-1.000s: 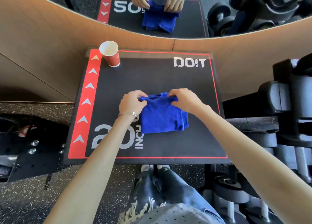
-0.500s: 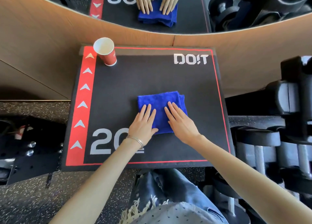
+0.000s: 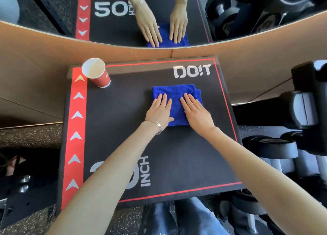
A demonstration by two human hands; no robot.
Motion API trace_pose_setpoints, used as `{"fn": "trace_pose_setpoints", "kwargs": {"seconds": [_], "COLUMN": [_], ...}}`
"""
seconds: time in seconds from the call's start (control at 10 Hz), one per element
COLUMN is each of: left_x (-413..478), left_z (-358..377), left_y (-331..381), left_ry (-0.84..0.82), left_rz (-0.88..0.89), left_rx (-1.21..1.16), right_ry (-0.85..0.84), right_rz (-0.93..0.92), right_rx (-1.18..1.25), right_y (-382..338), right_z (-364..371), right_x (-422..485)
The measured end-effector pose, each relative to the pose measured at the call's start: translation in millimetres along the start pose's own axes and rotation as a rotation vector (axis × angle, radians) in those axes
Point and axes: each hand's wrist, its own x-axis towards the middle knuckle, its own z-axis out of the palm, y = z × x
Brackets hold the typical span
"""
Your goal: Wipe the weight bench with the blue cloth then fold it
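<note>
The blue cloth [image 3: 175, 93] lies folded into a small rectangle on the black bench top [image 3: 123, 128], which has a red arrow stripe and white lettering. My left hand [image 3: 160, 110] lies flat on the cloth's left half, fingers straight. On the right half my right hand [image 3: 196, 110] presses flat in the same way. Both palms cover the cloth's near part.
A red paper cup [image 3: 97, 73] stands upright at the far left corner of the bench. A wooden wall panel [image 3: 44, 61] and a mirror [image 3: 230, 13] rise behind it. Black dumbbells [image 3: 276, 146] sit on a rack to the right. Speckled floor lies to the left.
One second ago both hands pinched the cloth's far edge and folded it over. Since then the fingers straightened and both hands lie flat, having slid forward over the folded cloth.
</note>
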Motion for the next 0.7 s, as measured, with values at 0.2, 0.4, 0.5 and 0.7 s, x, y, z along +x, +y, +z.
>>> {"fn": "trace_pose_setpoints", "kwargs": {"seconds": [0.2, 0.4, 0.5, 0.7], "left_x": [66, 105, 113, 90], "left_z": [-25, -38, -42, -42], "left_y": [4, 6, 4, 7], "left_ry": [0.004, 0.045, 0.041, 0.055], "left_rz": [0.028, 0.025, 0.019, 0.015], "left_rx": [-0.039, -0.067, -0.072, -0.095], "right_ry": [-0.028, -0.106, -0.149, -0.190], "right_rz": [0.039, 0.065, 0.065, 0.111], "right_rx": [-0.058, -0.142, -0.175, -0.119], "right_y": [50, 74, 80, 63], "right_z": [-10, -23, -32, -61], "right_x": [51, 89, 96, 87]}}
